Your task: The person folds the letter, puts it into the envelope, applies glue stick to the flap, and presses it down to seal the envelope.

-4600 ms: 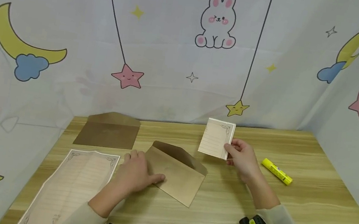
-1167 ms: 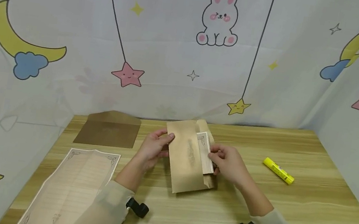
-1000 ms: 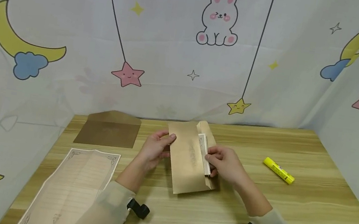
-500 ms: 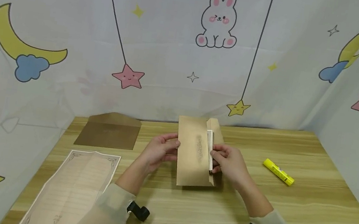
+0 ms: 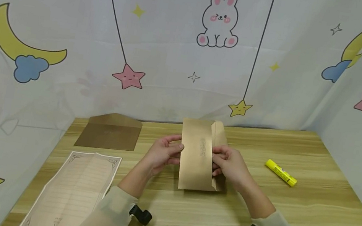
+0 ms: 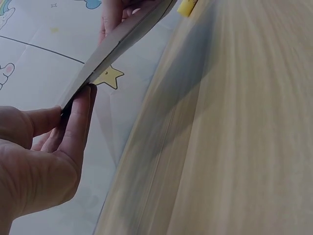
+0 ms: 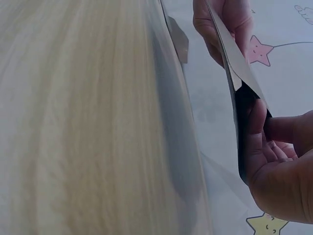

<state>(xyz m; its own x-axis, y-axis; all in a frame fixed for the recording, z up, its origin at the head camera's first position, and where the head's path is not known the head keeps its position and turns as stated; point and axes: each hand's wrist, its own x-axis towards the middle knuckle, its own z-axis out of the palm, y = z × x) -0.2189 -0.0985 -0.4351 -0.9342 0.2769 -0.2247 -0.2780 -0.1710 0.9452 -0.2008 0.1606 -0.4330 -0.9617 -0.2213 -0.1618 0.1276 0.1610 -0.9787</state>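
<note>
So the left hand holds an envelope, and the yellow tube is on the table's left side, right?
No: in the head view, the yellow tube is on the right side of the table. The left hand does hold an envelope.

Folded paper now out of sight inside the tan envelope (image 5: 193, 161).

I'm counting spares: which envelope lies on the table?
The dark brown envelope, back left, untouched; the lighter tan envelope is held up by the left hand.
</note>
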